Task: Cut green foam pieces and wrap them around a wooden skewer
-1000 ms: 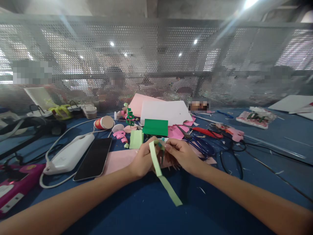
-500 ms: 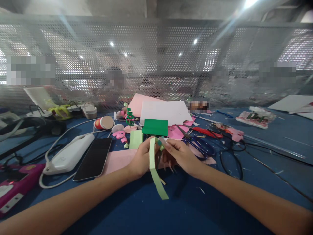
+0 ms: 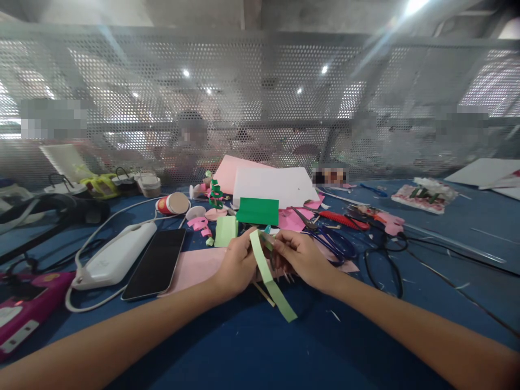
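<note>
At far left on the blue table [image 3: 182,346] sits a magenta power strip [image 3: 38,309], then a white adapter [image 3: 117,257] with its cord and a black smartphone [image 3: 155,265] lying on the edge of a pink paper sheet [image 3: 199,262]. The left hand [image 3: 239,262] has its fingers clamped on the upper end of a light green paper strip [image 3: 270,279] (its creased tail hangs toward the table). A thin stick [image 3: 266,295] shows below that hand. The right hand [image 3: 306,259] has thumb and fingers drawn in at the same end; whether they grip it, I cannot tell. Beyond lie blue-handled scissors [image 3: 330,238] and a red-handled tool [image 3: 341,219].
</note>
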### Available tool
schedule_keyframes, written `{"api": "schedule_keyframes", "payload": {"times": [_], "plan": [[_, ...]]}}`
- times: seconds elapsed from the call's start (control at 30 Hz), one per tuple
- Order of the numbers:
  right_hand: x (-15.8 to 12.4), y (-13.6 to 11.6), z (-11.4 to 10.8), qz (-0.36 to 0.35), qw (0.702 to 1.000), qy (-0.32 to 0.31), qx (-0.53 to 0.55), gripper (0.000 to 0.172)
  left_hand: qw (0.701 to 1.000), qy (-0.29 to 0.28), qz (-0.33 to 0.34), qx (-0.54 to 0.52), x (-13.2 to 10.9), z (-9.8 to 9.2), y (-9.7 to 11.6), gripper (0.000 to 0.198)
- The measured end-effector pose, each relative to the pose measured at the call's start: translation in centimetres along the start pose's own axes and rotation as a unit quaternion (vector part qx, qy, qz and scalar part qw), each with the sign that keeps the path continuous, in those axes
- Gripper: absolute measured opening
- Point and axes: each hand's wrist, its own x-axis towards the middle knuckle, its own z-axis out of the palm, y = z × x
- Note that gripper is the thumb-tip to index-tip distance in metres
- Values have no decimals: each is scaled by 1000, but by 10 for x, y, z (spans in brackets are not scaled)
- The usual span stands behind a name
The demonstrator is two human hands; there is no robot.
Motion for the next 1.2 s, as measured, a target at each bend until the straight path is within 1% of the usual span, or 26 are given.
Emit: {"api": "schedule_keyframes", "payload": {"times": [0.1,0.2,0.3,0.4,0.47,0.53,0.63,0.73,0.8,0.87,0.93,1.0,1.07,1.13,1.2], "plan": [[0,-2,0,-11,1000,1,-20,37,999,9,8,37,1,0,6,15],[-1,-1,0,-11,999,9,-41,39,999,13,12,39,1,-1,9,13],[-2,1,0,-18,999,4,-43,36,999,3,9,45,0,-1,7,12],[-2,2,0,-23,999,-6,-41,37,998,-19,29,47,-2,-2,4,12],[-1,1,0,-24,999,-4,-37,39,998,-16,31,49,-2,-1,3,13],[-1,0,1,-15,1000,-7,-24,39,999,-1,14,50,-2,0,3,16],[0,-2,1,-15,1000,-10,-22,37,999,16,3,36,-2,1,5,23],[0,-1,3,-34,999,3,-38,36,1000,9,1,18,-2,2,5,28],[0,0,4,-21,1000,3,-16,36,1000,-7,-11,-12,-3,2,5,28],[0,1,6,2,1000,-5,29,37,998,-14,-14,-54,-4,2,5,25],[0,1,7,26,997,-15,78,37,995,-17,1,-93,-4,2,6,22],[0,-1,9,50,991,-27,125,38,993,-17,39,-106,-4,1,7,19],[-1,-3,9,71,982,-35,169,39,992,-18,93,-81,-3,-1,8,21],[-2,-5,10,78,976,-44,200,38,989,-15,141,-35,-1,-2,9,22],[-3,-6,10,82,970,-57,221,36,987,-16,161,-5,1,-3,8,21]]}}
